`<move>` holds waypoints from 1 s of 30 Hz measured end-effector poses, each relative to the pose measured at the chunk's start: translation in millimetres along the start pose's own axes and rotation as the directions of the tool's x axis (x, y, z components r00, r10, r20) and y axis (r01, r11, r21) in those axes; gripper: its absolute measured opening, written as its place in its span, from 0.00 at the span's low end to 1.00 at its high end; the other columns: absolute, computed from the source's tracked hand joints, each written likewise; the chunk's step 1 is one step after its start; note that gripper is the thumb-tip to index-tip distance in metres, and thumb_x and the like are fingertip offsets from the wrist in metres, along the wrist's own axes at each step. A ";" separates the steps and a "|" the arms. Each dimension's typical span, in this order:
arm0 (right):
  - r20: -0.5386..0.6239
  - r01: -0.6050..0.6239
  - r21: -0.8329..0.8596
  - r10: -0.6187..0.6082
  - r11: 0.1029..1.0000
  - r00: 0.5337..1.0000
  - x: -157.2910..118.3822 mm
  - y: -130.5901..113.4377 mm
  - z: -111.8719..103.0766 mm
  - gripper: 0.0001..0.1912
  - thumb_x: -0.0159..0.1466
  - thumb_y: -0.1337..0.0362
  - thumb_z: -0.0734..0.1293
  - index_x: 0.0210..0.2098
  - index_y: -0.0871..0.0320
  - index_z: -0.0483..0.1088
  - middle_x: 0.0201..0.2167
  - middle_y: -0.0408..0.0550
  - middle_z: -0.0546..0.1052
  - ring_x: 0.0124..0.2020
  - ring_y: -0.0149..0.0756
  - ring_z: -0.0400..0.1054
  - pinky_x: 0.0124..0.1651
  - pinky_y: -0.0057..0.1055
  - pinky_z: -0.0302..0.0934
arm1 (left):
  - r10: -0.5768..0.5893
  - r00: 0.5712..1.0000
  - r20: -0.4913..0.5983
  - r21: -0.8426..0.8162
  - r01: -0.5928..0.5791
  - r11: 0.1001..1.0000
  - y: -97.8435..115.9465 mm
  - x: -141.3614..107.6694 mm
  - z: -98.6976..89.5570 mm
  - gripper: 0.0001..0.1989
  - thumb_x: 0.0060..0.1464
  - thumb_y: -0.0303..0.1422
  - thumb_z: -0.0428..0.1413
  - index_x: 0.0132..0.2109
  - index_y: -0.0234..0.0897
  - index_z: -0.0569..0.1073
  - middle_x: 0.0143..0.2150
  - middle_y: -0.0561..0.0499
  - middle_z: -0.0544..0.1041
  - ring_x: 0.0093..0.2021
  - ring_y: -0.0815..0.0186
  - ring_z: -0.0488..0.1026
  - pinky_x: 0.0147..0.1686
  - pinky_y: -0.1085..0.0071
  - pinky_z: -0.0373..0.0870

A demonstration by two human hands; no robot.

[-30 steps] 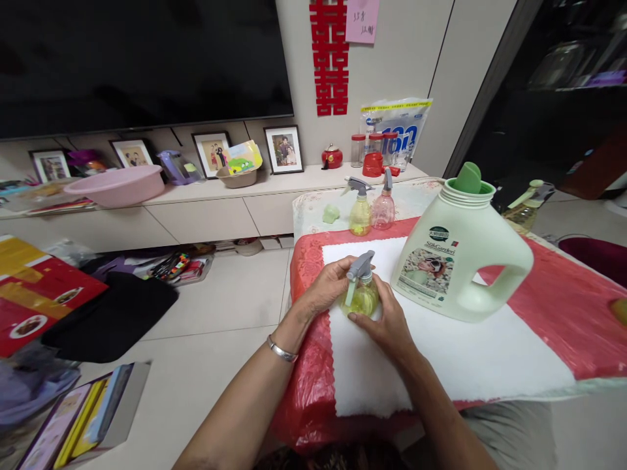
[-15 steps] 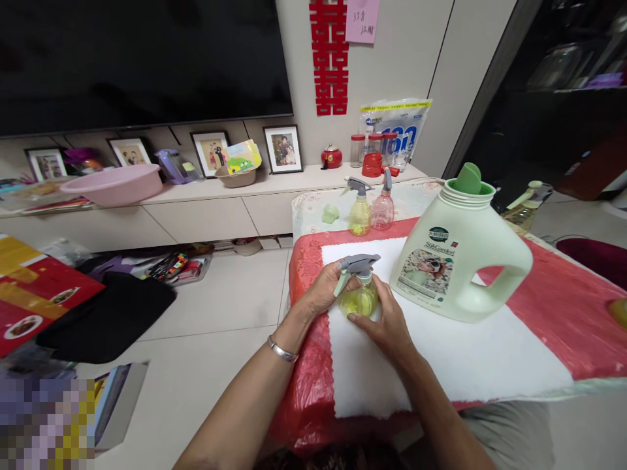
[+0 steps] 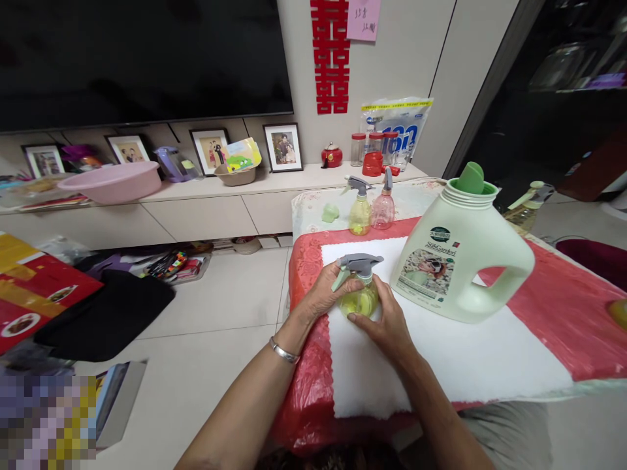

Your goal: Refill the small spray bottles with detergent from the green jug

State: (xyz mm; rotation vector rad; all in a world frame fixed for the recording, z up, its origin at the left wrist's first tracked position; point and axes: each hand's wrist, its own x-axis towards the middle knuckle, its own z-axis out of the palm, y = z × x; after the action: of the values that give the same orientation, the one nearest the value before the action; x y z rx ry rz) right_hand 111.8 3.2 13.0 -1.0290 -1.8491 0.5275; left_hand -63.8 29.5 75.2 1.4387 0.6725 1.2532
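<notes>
Both hands are on a small clear yellow spray bottle (image 3: 360, 301) with a grey trigger head, held over a white cloth (image 3: 372, 378). My left hand (image 3: 329, 287) grips the bottle's neck and spray head from the left, its thumb across the collar. My right hand (image 3: 386, 323) wraps the bottle's body from the right, thumb low on the front. Yellowish liquid shows inside. Just right of my hands stands a big pale green jug (image 3: 460, 254) with a green scoop or cap (image 3: 471, 177) in its mouth.
Behind stand a yellow spray bottle (image 3: 360, 212) and a pink spray bottle (image 3: 383, 207), near a small pale green lump (image 3: 330, 213). Another spray bottle (image 3: 529, 205) is behind the jug. A red cover (image 3: 311, 398) lies under the cloth.
My left thumb has come forward across the bottle's collar, and the trigger head has turned slightly. My right hand keeps its hold on the body.
</notes>
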 end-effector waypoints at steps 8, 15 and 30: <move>-0.001 0.009 -0.006 -0.009 1.000 1.000 0.3 0.1 -0.2 0.45 0.65 0.41 0.69 0.70 0.62 0.55 0.62 0.57 0.64 0.64 0.45 0.62 0.66 0.40 0.63 | -0.023 0.999 -0.049 -0.159 0.015 0.987 -16.2 -4.0 1.3 0.25 0.49 0.38 0.70 0.54 0.37 0.78 0.54 0.44 0.81 0.57 0.52 0.75 0.58 0.60 0.69; 0.002 0.009 -0.003 -0.009 1.000 1.000 1.1 -1.0 -0.9 0.45 0.65 0.41 0.70 0.69 0.63 0.55 0.62 0.57 0.64 0.63 0.44 0.62 0.65 0.38 0.64 | -0.068 0.991 -0.112 -0.211 0.043 0.977 -18.0 -3.2 5.1 0.24 0.46 0.35 0.72 0.51 0.38 0.79 0.50 0.46 0.81 0.54 0.55 0.76 0.56 0.61 0.70; 0.020 -0.037 0.020 0.037 0.999 0.999 1.7 -4.8 -3.0 0.44 0.64 0.42 0.70 0.68 0.63 0.56 0.62 0.56 0.64 0.63 0.44 0.63 0.65 0.39 0.63 | -0.098 0.987 -0.128 -0.242 0.065 0.968 -18.5 -1.2 7.9 0.26 0.41 0.38 0.74 0.49 0.37 0.79 0.48 0.46 0.82 0.51 0.56 0.77 0.54 0.61 0.71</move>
State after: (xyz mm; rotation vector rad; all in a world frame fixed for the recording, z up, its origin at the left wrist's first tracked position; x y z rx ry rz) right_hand 112.0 1.7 18.8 -1.0495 -1.8409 0.5796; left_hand -52.8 30.8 58.4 1.1249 0.6447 1.3300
